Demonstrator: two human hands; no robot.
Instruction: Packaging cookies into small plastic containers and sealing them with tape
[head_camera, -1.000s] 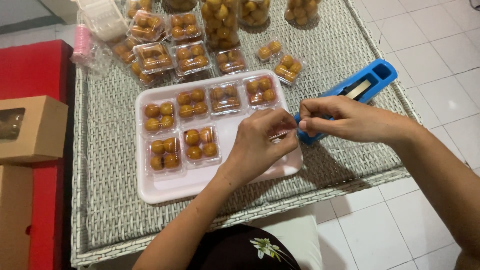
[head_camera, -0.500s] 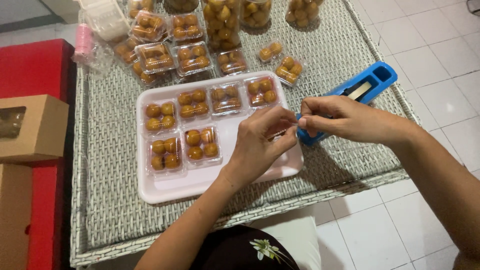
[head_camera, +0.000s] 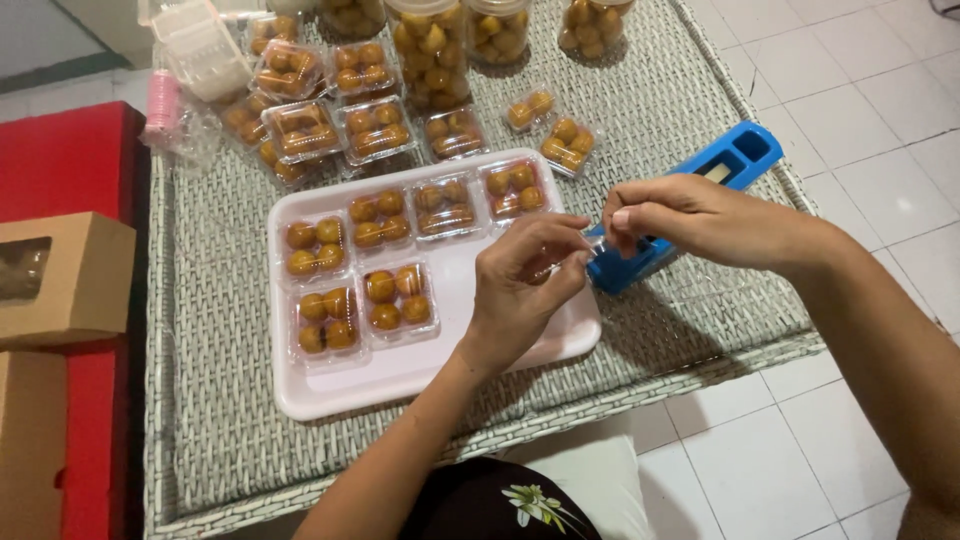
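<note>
Head view, only one: left hand (head_camera: 525, 285) sits over the right end of the pink tray (head_camera: 340, 385), fingers curled in, thumb and forefinger pinched on something thin and clear at about 3 o'clock of the hand; too small to tell what exactly. Right hand (head_camera: 690, 220) just beside it at 2 o'clock, fingertips also pinched shut, meeting the left fingertips right above the near end of the blue tape dispenser (head_camera: 700, 200). The dispenser lies on the woven table (head_camera: 230, 450), tilted, its long axis running from 7 to 1 o'clock, lower end partly hidden by the right hand, touching the tray's right edge or just off it, can't tell. Tray holds five small clear boxes of round orange-yellow pastries (head_camera: 385, 295): three in the top row, two below at left; the tray's right half is bare under the left hand. More filled boxes (head_camera: 375, 125) stacked at 12 o'clock beyond the tray, clear jars (head_camera: 430, 40) of the same behind them. Cardboard box (head_camera: 60, 275) with a window at 9 o'clock, on a red surface.
</note>
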